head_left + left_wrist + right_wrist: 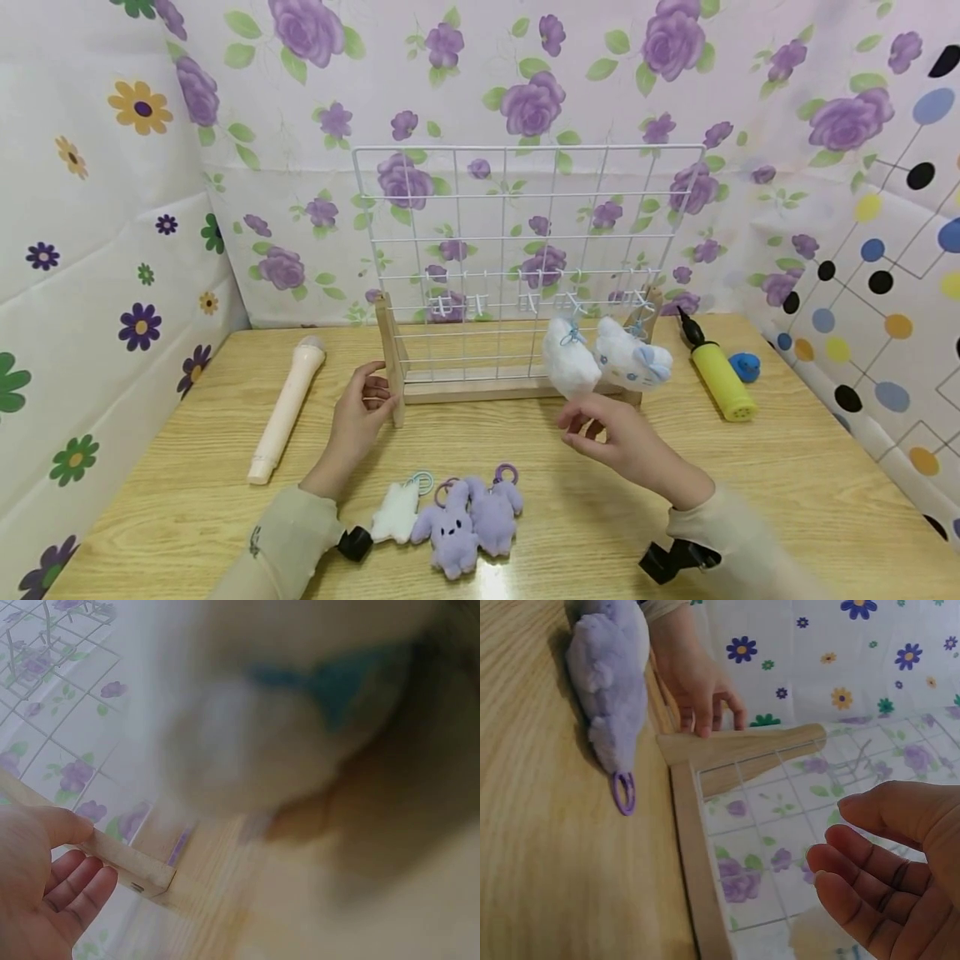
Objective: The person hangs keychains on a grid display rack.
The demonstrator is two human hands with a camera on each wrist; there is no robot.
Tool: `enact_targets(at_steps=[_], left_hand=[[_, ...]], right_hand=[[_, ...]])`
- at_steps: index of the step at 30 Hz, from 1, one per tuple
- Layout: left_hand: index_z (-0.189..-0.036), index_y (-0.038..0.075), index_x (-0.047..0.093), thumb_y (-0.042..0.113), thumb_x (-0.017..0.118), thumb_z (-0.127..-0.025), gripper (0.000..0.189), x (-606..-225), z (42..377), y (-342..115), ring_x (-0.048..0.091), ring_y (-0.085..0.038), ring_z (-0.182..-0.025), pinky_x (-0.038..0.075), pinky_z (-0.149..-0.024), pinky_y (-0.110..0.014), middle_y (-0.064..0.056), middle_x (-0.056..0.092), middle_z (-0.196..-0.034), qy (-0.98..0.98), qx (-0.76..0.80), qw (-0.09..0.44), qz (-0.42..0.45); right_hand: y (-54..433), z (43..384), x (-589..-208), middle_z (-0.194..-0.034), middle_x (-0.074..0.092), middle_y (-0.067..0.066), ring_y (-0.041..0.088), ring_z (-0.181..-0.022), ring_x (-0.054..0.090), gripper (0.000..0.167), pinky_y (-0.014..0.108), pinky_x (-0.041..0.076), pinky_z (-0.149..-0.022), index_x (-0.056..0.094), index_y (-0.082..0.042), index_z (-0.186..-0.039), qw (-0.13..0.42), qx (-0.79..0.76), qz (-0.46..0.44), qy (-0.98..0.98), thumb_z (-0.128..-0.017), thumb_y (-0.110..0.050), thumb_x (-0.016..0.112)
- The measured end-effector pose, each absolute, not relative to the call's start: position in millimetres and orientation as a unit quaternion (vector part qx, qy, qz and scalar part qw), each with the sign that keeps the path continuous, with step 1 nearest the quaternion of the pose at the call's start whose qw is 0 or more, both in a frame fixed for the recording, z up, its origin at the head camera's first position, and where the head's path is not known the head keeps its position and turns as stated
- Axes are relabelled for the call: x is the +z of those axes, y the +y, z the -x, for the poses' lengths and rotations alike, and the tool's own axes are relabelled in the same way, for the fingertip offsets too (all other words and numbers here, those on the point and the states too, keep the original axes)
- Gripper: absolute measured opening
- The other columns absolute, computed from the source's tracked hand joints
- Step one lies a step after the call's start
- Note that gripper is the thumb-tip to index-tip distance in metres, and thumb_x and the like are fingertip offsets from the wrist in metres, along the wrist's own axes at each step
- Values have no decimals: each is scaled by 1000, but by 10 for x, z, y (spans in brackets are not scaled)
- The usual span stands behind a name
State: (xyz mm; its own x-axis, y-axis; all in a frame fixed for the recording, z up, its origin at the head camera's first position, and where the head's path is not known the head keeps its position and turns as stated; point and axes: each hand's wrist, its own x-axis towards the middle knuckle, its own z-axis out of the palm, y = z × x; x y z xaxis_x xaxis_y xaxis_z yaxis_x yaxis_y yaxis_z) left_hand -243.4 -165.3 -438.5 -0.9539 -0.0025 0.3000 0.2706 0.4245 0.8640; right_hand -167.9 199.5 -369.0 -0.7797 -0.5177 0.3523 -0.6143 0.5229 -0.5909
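A white wire grid rack (504,242) on a wooden stand faces me. My left hand (362,412) holds the stand's left wooden leg (391,367), thumb on one side and bent fingers on the other. Two white plush keychains hang from hooks at the right: one shows its plain back (570,358), the other has a blue bow (633,357). My right hand (618,442) is just below them, fingers loosely bent with nothing between them. Near me lie a small white plush (395,512) and two purple plush keychains, one face up (453,533), one turned over (495,517).
Small white hooks (480,303) line the grid's lower part. A pale microphone-shaped stick (288,408) lies at left. On the right are a yellow hand pump (722,379) with a black nozzle and a small blue toy (745,367). Patterned cloths surround the wooden table (585,550).
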Motion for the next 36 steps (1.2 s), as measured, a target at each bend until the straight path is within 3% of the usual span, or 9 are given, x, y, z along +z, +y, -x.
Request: enact_targets(at_steps=[16,36], left_hand=[[-135,5,45,-3,67,-86,55,-4373,2427,-1647,57,-18,-91,49,-74,-12,-17,58,-109,-834,-533,124,77],[-136,4,44,-3,67,-86,56,-4367,2414,-1652,58,-25,-95,49,-75,-13,-19,58,-109,-836,-529,124,80]], right_hand=[[1847,1773,-3980,-95,68,9,7,-81,61,12,21,54,-64,66,-5,-101,12,356,-353,-865,-89,-5,66],[1593,1882,-4188,-97,65,2,6,-84,60,16,20,53,-70,65,-9,-105,-68,332,-346,-875,-89,-8,65]])
